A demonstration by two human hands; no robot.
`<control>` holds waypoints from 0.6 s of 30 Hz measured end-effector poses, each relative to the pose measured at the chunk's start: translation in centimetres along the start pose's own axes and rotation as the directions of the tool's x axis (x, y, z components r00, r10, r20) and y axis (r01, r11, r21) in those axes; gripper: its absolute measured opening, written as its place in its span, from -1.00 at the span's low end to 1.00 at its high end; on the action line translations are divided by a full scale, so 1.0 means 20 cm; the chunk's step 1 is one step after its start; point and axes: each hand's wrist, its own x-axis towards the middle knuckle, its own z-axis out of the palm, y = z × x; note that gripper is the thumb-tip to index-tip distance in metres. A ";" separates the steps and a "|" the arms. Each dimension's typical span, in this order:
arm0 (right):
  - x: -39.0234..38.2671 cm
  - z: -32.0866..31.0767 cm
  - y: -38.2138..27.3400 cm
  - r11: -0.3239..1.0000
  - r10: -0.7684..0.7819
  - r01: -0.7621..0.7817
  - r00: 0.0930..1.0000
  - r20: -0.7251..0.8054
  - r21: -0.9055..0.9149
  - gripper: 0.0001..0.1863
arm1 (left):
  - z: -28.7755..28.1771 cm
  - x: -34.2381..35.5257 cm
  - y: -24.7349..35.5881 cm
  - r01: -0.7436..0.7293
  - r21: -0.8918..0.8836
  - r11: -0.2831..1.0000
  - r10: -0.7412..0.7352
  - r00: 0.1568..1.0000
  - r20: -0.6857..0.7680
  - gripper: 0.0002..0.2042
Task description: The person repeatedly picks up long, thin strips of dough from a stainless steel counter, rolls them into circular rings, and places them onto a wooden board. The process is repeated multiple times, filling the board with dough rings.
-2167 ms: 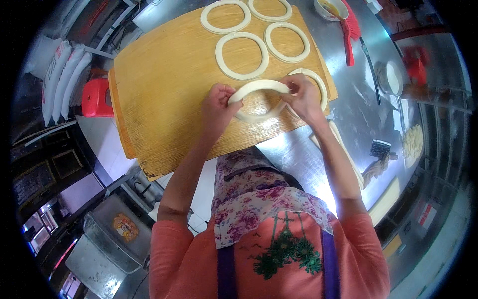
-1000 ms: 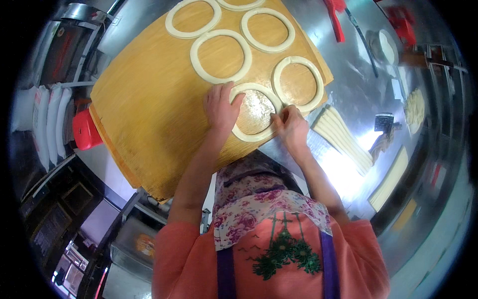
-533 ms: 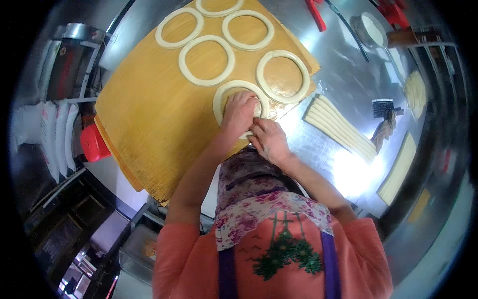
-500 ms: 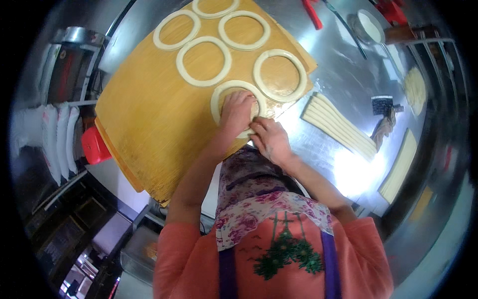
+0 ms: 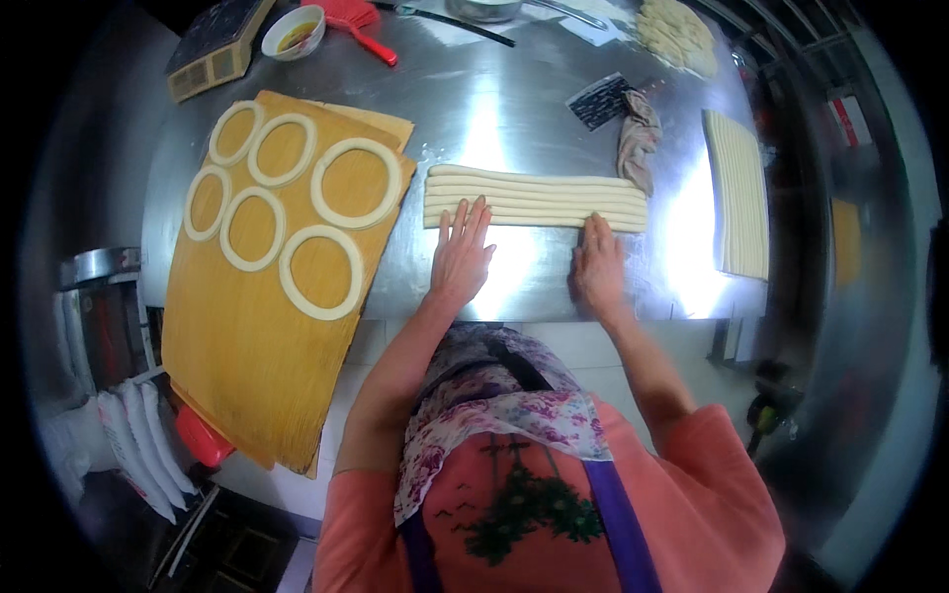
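Note:
A row of long, pale dough strips (image 5: pixel 534 196) lies side by side on the steel table in front of me. My left hand (image 5: pixel 463 255) is open, its stretched fingertips resting on the near strips towards the left end. Further right, my right hand (image 5: pixel 599 262) touches the near edge with its extended fingers; the other fingers curl partly and nothing shows lifted in them. Several dough rings (image 5: pixel 348 283) lie flat on a wooden board (image 5: pixel 247 366) to the left, apart from both hands.
A second bundle of dough strips (image 5: pixel 737 193) lies at the right. Beyond the near strips are a crumpled cloth (image 5: pixel 639 143) and a dark printed packet (image 5: pixel 597 101). At the back stand a white bowl (image 5: pixel 294 34), a red-handled brush (image 5: pixel 374 45) and a dough lump (image 5: pixel 677 38).
Both hands have left the nearest dough ring on the board and moved right to the dough strips. My view has turned with them. The ring lies whole on the board.

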 end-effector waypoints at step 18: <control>0.02 -0.17 0.49 0.975 -0.220 0.222 0.971 0.095 -0.018 -0.71 | -0.07 -0.08 -0.13 -0.020 0.055 0.998 0.025 0.996 -0.081 -0.62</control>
